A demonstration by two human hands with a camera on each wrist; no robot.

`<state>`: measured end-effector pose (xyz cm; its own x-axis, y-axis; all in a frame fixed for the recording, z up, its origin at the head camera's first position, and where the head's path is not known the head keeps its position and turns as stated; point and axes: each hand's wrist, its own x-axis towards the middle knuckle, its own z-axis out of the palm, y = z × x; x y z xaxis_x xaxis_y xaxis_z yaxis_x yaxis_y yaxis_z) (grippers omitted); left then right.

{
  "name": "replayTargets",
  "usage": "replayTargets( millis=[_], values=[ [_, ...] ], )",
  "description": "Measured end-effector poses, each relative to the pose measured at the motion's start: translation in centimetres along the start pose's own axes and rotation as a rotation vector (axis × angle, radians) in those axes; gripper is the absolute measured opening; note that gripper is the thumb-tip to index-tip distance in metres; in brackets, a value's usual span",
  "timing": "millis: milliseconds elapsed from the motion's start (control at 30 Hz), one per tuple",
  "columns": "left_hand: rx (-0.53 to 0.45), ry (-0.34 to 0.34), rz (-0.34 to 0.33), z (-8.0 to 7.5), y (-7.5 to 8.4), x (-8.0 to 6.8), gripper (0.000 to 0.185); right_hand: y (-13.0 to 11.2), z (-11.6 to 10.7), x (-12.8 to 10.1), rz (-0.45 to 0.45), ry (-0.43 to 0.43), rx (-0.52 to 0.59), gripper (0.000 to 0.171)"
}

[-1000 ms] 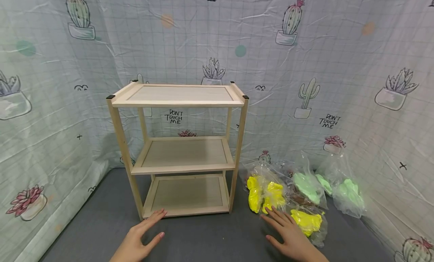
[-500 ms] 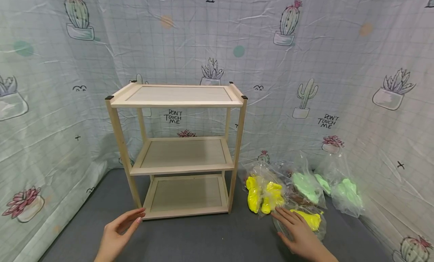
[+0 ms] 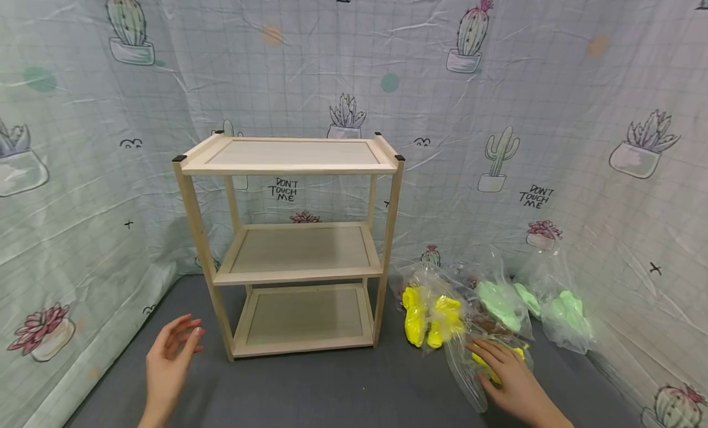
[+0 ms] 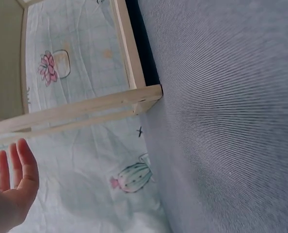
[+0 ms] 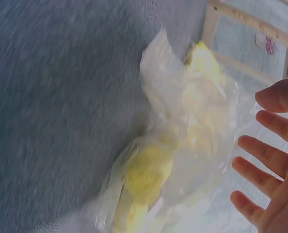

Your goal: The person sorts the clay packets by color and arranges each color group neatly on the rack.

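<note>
A three-tier wooden shelf (image 3: pixel 293 168) stands on the grey mat (image 3: pixel 343 388), all tiers bare. My left hand (image 3: pixel 177 342) hovers open just left of its front left leg, touching nothing; the left wrist view shows that hand (image 4: pixel 10 189) with straight fingers beside the shelf's base frame (image 4: pixel 134 99). My right hand (image 3: pixel 506 379) lies with straight, spread fingers on a clear bag of yellow pieces (image 3: pixel 470 369). In the right wrist view the hand (image 5: pixel 275 160) is spread over that crinkled bag (image 5: pixel 168 160).
Right of the shelf lie more clear bags: a yellow one (image 3: pixel 428 314), a brown one (image 3: pixel 487 323) and two pale green ones (image 3: pixel 500 305) (image 3: pixel 570 317). A cactus-print cloth (image 3: pixel 553 139) closes in the back and both sides.
My left hand has left the shelf's bottom front edge and swung out left, lifting off the mat. My right hand slid right and forward onto the near yellow bag.
</note>
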<state>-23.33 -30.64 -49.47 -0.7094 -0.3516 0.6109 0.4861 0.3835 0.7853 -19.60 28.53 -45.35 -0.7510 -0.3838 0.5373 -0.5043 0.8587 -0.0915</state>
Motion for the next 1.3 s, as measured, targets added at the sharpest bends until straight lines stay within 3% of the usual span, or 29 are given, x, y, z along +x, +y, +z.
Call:
replayTargets(
  millis=[67,267,367,500,533,733,767,1100,1300],
  values=[
    [-0.042,0.006,-0.011,0.2,0.1,0.4,0.041,0.4,-0.3,-0.2,0.002,0.007,-0.021,0.054],
    [-0.159,0.008,-0.112,1.6,6.4,0.8,0.036,1.6,-0.8,-0.7,-0.012,0.015,-0.063,0.058],
    [-0.224,0.020,-0.168,2.0,7.5,0.9,0.035,2.2,-1.0,-1.1,-0.023,0.021,-0.071,0.059],
    [-0.255,-0.024,-0.191,2.0,6.9,1.1,0.036,2.9,-1.2,-1.5,-0.023,0.019,-0.076,0.059],
    [-0.304,-0.059,-0.142,1.9,5.8,1.3,0.037,3.1,-1.2,-1.6,-0.018,0.019,-0.074,0.060],
    [-0.379,-0.178,-0.101,2.0,5.3,1.5,0.039,3.9,-1.7,-1.7,0.019,0.012,-0.093,0.059],
    [-0.343,-0.175,-0.133,2.2,6.1,1.3,0.038,4.1,-1.7,-1.7,0.022,0.007,-0.103,0.059],
    [-0.304,-0.240,-0.032,2.8,5.5,1.3,0.035,5.1,-1.1,-2.2,0.065,-0.061,-0.157,0.065],
    [-0.245,-0.256,-0.012,3.2,5.2,1.6,0.035,5.6,-0.6,-2.5,0.095,-0.129,-0.182,0.072]
  ],
)
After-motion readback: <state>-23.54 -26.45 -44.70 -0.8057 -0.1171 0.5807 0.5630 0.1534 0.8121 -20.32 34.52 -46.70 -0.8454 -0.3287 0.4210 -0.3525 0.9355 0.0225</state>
